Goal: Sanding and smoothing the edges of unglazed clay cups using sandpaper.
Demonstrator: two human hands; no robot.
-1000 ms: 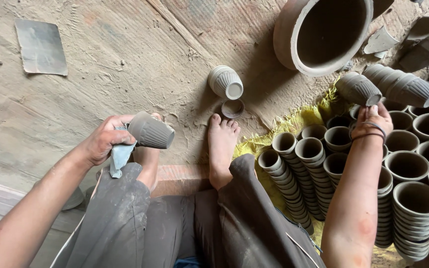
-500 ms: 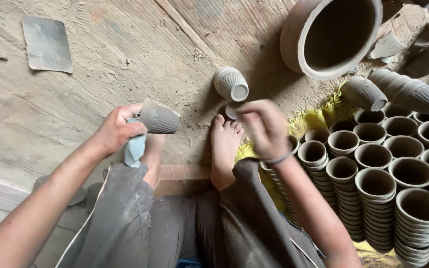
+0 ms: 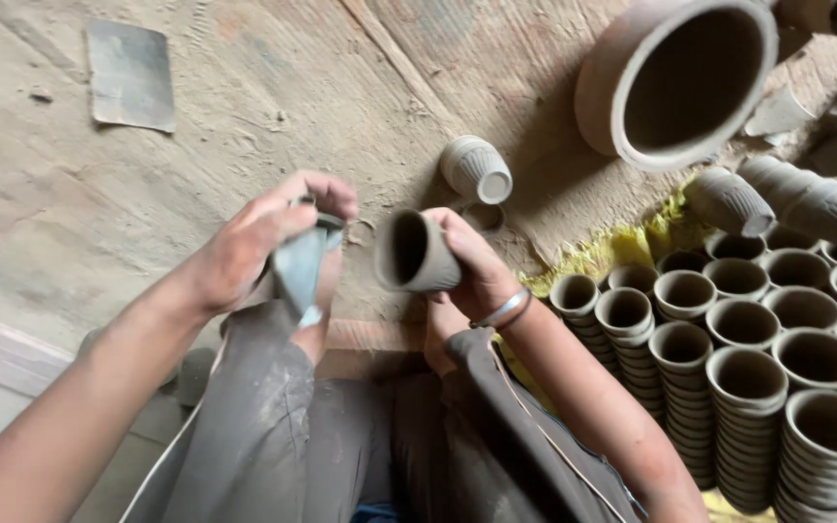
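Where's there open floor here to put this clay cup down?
The widest free patch is the dusty floor between the flat grey sheet and the lying ribbed cup. A smaller gap runs between that cup and the big clay pot. On the right, the stacked cups crowd everything.

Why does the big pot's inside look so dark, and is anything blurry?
Head view: light falls softly from above, leaving the big clay pot in deep shade inside; the left hand and right hand holding a cup look slightly smeared; stacked cups bend near the edge.
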